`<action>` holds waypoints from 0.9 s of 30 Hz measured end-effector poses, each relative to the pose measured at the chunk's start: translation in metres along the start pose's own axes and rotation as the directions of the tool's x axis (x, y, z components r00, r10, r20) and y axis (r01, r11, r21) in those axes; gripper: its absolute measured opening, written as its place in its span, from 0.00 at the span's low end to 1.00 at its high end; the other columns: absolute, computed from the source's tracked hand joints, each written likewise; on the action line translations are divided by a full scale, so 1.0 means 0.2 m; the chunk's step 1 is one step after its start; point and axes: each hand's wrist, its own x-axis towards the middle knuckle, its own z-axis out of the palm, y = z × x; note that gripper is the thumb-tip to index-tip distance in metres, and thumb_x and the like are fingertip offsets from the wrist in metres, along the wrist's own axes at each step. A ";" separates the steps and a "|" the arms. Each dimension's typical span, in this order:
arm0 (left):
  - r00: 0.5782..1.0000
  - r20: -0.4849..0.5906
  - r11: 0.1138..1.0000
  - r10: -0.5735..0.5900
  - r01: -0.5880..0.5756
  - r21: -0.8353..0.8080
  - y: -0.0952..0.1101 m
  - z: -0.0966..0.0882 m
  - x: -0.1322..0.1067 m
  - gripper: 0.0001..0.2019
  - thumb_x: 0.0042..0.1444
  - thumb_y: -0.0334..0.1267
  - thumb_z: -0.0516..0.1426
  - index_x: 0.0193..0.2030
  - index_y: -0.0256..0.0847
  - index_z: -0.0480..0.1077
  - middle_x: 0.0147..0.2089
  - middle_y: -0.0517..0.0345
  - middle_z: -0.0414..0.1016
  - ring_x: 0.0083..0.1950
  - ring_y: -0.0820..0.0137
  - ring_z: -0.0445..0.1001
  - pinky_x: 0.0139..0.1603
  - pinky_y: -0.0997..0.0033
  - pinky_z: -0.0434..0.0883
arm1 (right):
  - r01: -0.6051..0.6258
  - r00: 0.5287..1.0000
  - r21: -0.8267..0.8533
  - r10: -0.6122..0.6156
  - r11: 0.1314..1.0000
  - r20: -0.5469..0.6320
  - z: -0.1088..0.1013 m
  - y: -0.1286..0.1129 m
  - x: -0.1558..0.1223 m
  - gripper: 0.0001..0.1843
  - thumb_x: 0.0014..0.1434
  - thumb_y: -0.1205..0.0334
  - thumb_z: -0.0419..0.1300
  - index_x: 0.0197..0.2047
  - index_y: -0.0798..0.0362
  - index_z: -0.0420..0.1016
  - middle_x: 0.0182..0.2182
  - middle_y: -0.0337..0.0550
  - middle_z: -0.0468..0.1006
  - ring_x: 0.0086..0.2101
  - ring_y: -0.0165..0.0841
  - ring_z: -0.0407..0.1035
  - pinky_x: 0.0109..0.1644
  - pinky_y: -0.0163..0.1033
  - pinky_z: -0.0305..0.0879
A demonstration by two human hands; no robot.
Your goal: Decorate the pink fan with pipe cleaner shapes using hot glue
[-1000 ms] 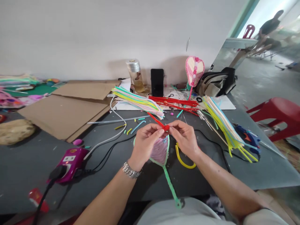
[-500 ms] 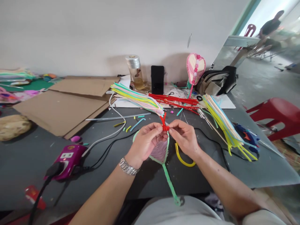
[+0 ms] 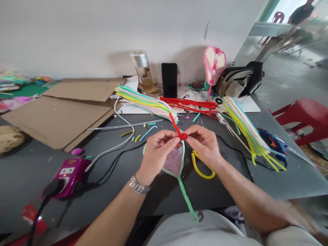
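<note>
Both my hands meet at the middle of the table over a curled red pipe cleaner [image 3: 182, 136]. My left hand [image 3: 162, 145] pinches its left side between thumb and fingers, and a free red end sticks up from there. My right hand [image 3: 203, 141] pinches the right side. Below them lies a fan-shaped piece [image 3: 173, 162] with purple strands, a light green edge and a green wrapped handle; my hands partly hide it. A bent yellow pipe cleaner [image 3: 203, 176] rests under my right hand.
Behind are bundled pastel pipe cleaners [image 3: 146, 102], red pipe cleaners [image 3: 189, 104], a phone [image 3: 169, 80], a bottle [image 3: 142, 71] and a finished pink fan [image 3: 214, 65]. Cardboard [image 3: 66, 112] and a purple power socket [image 3: 68, 176] lie left. A yellow-white bundle [image 3: 246, 130] and glue gun [image 3: 274, 143] lie right.
The red free ends, upright and crossed before, now lean up to the left as my fingers turn the curled piece. The camera view has shifted slightly.
</note>
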 end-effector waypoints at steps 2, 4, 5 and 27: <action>1.000 0.017 0.999 0.019 -0.019 0.033 0.01 0.00 0.00 0.11 0.52 0.43 0.71 0.36 0.38 0.78 0.31 0.57 0.81 0.31 0.71 0.78 0.37 0.72 0.76 | -0.001 1.000 0.008 0.001 1.000 0.020 0.00 -0.02 0.01 0.09 0.61 0.53 0.67 0.37 0.50 0.80 0.32 0.40 0.81 0.32 0.33 0.72 0.39 0.39 0.69; 0.999 0.035 0.998 0.033 -0.035 0.060 0.01 -0.01 -0.01 0.12 0.54 0.44 0.70 0.36 0.38 0.78 0.31 0.57 0.80 0.31 0.71 0.78 0.38 0.71 0.76 | -0.015 0.999 0.029 0.014 0.999 0.044 -0.01 -0.04 0.01 0.11 0.59 0.51 0.69 0.35 0.50 0.80 0.31 0.40 0.81 0.32 0.33 0.72 0.38 0.39 0.70; 0.998 0.043 0.997 0.040 -0.043 0.071 0.02 -0.01 -0.01 0.12 0.54 0.45 0.69 0.36 0.38 0.78 0.31 0.57 0.80 0.32 0.71 0.77 0.38 0.71 0.75 | -0.024 0.998 0.043 0.021 0.999 0.054 -0.01 -0.05 0.01 0.12 0.58 0.50 0.69 0.35 0.50 0.80 0.31 0.40 0.80 0.31 0.33 0.72 0.38 0.40 0.70; 0.983 0.147 0.976 -0.113 0.137 -0.171 0.01 0.02 -0.01 0.12 0.54 0.42 0.68 0.30 0.37 0.73 0.28 0.61 0.69 0.31 0.76 0.64 0.34 0.75 0.63 | -0.094 0.993 0.217 0.077 0.972 0.085 0.02 -0.06 0.02 0.14 0.51 0.52 0.75 0.31 0.51 0.78 0.27 0.39 0.80 0.29 0.32 0.74 0.37 0.39 0.73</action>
